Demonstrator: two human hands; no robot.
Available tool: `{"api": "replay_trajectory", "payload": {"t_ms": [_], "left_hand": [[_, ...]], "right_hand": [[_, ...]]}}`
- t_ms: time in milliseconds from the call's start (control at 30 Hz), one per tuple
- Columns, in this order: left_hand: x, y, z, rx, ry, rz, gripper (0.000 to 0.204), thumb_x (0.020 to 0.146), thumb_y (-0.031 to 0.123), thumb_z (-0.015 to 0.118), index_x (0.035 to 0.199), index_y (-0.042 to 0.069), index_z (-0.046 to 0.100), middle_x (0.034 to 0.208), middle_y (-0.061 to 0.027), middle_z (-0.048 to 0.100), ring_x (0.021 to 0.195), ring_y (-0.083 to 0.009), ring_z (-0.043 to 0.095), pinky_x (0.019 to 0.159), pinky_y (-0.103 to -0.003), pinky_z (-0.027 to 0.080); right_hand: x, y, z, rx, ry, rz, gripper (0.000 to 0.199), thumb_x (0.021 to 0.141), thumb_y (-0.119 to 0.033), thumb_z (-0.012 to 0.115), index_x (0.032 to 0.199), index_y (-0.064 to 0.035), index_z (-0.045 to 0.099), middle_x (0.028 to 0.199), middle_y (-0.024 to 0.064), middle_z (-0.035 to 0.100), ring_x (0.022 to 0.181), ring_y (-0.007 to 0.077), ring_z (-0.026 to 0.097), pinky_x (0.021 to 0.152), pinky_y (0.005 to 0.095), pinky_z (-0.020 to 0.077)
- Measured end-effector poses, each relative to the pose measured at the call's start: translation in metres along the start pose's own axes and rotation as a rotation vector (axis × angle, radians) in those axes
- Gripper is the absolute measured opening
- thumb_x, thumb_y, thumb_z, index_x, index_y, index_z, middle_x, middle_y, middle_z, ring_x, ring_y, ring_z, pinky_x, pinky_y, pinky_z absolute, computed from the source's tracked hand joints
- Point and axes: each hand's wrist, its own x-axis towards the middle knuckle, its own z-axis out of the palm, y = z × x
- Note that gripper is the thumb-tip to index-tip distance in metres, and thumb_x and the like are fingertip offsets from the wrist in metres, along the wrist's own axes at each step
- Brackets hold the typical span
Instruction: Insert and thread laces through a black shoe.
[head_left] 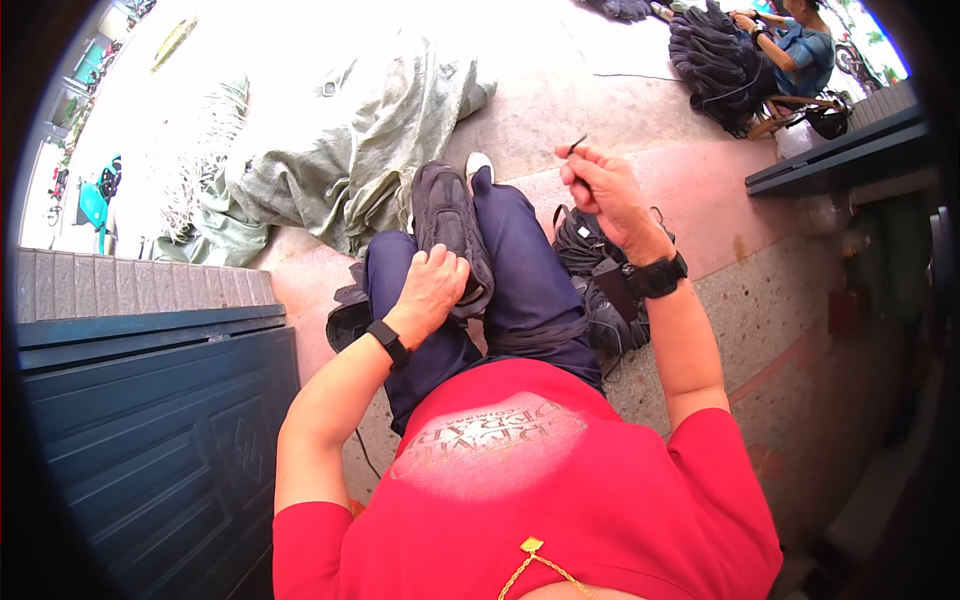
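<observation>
A black shoe upper (pixel 445 205) lies lengthwise over my thighs, its toe pointing away from me. My left hand (pixel 432 285) is closed on its near end, thumb hidden. Off to the right and higher up, my right hand (pixel 608 192) is raised and apart from the upper. Between its pinched thumb and forefinger a thin dark pointed thing (pixel 577 146) sticks out; its exact kind is too small to make out. Below that hand, beside my right leg, lies a heap of black uppers (pixel 590 245) with loose cords.
A crumpled grey-green sheet (pixel 320 165) covers the ground ahead. Blue door panels stand at the left (pixel 160 440) and right (pixel 830 150). At the far right a seated person (pixel 800 55) handles a dark bundle (pixel 715 65). A bundle of pale strips (pixel 205 160) lies left.
</observation>
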Motion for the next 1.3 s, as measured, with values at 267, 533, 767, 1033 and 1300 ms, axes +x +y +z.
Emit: {"api": "replay_trajectory", "payload": {"t_ms": [267, 533, 767, 1033, 1300], "left_hand": [[-0.018, -0.015, 0.007, 0.005, 0.029, 0.088, 0.006, 0.067, 0.016, 0.050, 0.069, 0.011, 0.046, 0.065, -0.0010, 0.045, 0.071, -0.0157, 0.043, 0.062, -0.028, 0.032], [-0.006, -0.016, -0.007, -0.487, 0.124, -0.110, 0.014, 0.069, 0.012, 0.059, 0.079, 0.006, 0.054, 0.076, -0.0067, 0.052, 0.076, -0.0240, 0.048, 0.069, -0.034, 0.039], [0.031, -0.061, 0.029, -0.620, 0.156, -0.471, 0.011, 0.072, 0.009, 0.059, 0.081, 0.003, 0.060, 0.081, -0.0109, 0.057, 0.080, -0.0284, 0.051, 0.074, -0.035, 0.041], [0.037, -0.053, 0.037, -0.633, 0.044, -0.528, 0.021, 0.066, 0.010, 0.065, 0.085, 0.003, 0.058, 0.086, -0.0123, 0.054, 0.083, -0.0288, 0.052, 0.076, -0.035, 0.042], [0.034, -0.059, 0.044, -0.732, 0.036, -0.498, 0.018, 0.069, 0.008, 0.063, 0.085, 0.002, 0.058, 0.087, -0.0139, 0.052, 0.087, -0.0302, 0.052, 0.075, -0.036, 0.043]], "right_hand": [[0.031, 0.075, 0.049, -0.230, -0.178, 0.223, 0.014, 0.084, -0.019, 0.052, 0.078, -0.0063, 0.053, 0.060, -0.0023, 0.050, 0.051, 0.0040, 0.043, 0.044, 0.0187, 0.0339], [0.063, 0.136, 0.052, -0.698, -0.135, -0.040, 0.021, 0.079, -0.018, 0.052, 0.080, 0.0006, 0.061, 0.065, 0.0131, 0.058, 0.062, 0.0235, 0.058, 0.058, 0.0332, 0.0437], [0.065, 0.134, 0.062, -1.074, -0.051, -0.275, 0.021, 0.080, -0.018, 0.047, 0.079, -0.0016, 0.060, 0.077, 0.0189, 0.059, 0.077, 0.0354, 0.057, 0.069, 0.0425, 0.0441], [0.074, 0.126, 0.069, -1.218, -0.145, -0.230, 0.020, 0.077, -0.015, 0.048, 0.074, 0.0001, 0.061, 0.078, 0.0216, 0.059, 0.076, 0.0356, 0.058, 0.067, 0.0411, 0.0462], [0.087, 0.142, 0.059, -0.385, -0.255, 0.318, 0.014, 0.078, -0.013, 0.057, 0.077, 0.0008, 0.061, 0.064, -0.0003, 0.054, 0.058, 0.0083, 0.047, 0.052, 0.0237, 0.0383]]}}
